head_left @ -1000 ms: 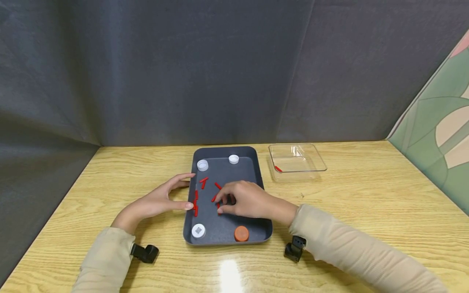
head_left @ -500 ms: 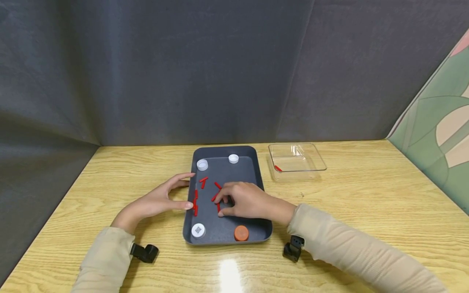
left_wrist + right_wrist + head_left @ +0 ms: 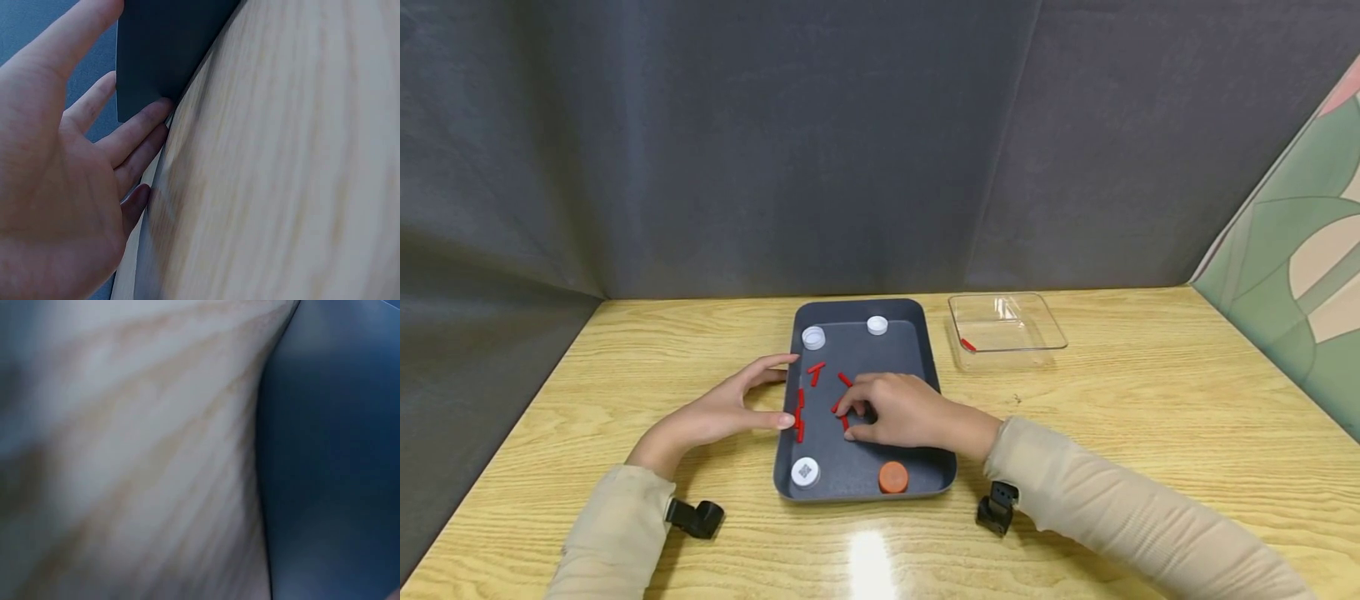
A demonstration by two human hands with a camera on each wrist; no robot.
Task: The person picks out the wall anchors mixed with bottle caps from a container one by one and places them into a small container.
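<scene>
In the head view my right hand (image 3: 898, 410) reaches into the dark grey tray (image 3: 910, 354), fingers curled downward. A small red stick (image 3: 845, 423) lies between its thumb and index fingertips, seemingly pinched end to end. Another red stick (image 3: 835, 408) is partly hidden by the index finger, and one more red stick (image 3: 845, 379) lies just beyond. My left hand (image 3: 726, 408) rests against the tray's left side, fingers fairly straight and thumb at the rim. Close to that thumb, several red sticks (image 3: 801, 398) lie along the left wall. The right wrist view shows no clear fingers.
Inside the tray corners sit two white caps (image 3: 813, 337) at the far end, a white cap with a printed code (image 3: 805, 472) and an orange cap (image 3: 892, 477) at the near end. A clear plastic box (image 3: 1007, 333) stands at the back right, holding a red stick (image 3: 968, 345).
The right thumb has shifted slightly away from the index finger, showing more of the red stick between them. The left hand and the tray keep their places.
</scene>
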